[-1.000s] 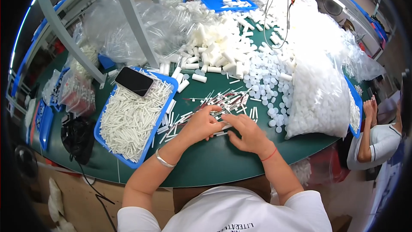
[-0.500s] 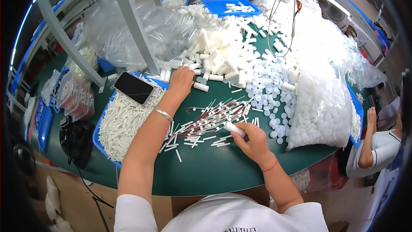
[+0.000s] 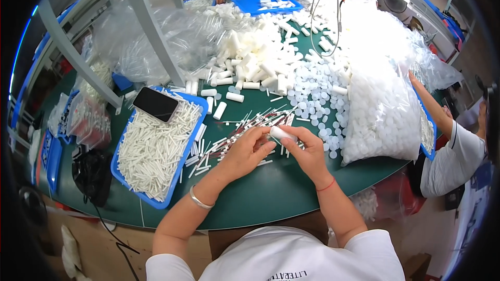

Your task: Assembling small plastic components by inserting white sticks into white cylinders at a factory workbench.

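In front of me my right hand [image 3: 307,153] is closed around a short white foam-like cylinder [image 3: 282,135], gripped between thumb and fingers. My left hand [image 3: 245,151] meets it from the left, fingers curled in and tips at the cylinder's left end. Whatever those fingers pinch is hidden. Beneath and behind both hands lies a loose heap of thin white sticks with dark red parts [image 3: 250,127]. Several more white cylinders [image 3: 220,110] stand or lie just beyond my left hand.
A blue tray [image 3: 115,169] of short white sticks, with a black phone [image 3: 155,104] on top, sits left. Translucent discs [image 3: 312,99] and a full plastic bag [image 3: 383,119] lie right. Behind are a large pile of white cylinders [image 3: 250,57] and a grey frame post [image 3: 151,26]. Two people sit nearby.
My left hand has come back from the white cylinders by the tray to meet my right hand. My right hand keeps its cylinder. The person at the right has reached an arm forward.
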Available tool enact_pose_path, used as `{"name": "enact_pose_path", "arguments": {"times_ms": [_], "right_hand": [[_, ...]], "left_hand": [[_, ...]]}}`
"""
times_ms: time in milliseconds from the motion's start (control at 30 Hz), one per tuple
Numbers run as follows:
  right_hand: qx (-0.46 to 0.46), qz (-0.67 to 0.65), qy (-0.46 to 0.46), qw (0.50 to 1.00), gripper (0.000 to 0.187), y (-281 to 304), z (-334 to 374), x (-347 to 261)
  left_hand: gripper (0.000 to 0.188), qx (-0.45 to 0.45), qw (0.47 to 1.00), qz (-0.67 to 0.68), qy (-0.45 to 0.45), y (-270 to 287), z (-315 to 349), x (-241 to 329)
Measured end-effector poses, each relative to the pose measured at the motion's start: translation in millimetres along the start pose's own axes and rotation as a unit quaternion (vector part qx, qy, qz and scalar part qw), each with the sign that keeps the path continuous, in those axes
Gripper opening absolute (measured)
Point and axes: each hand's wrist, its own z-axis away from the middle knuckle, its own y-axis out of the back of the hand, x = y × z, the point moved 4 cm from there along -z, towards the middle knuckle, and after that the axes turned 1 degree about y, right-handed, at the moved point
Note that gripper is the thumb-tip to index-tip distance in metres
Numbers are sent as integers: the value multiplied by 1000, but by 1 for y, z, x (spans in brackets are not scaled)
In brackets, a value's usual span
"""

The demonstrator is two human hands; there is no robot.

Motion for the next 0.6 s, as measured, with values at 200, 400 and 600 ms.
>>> {"name": "enact_pose_path", "arguments": {"times_ms": [200,400,600], "right_hand": [[-65,63,80,993,26,-4,2,-6],[-146,157,112,970,24,-12,6,-3],[-148,166,137,965,40,-24,14,3]], "left_hand": [[30,35,996,34,79,-4,13,-12],[28,25,990,-135,29,0,21,-8],[46,7,974,-193,118,-15,19,-5]]}}
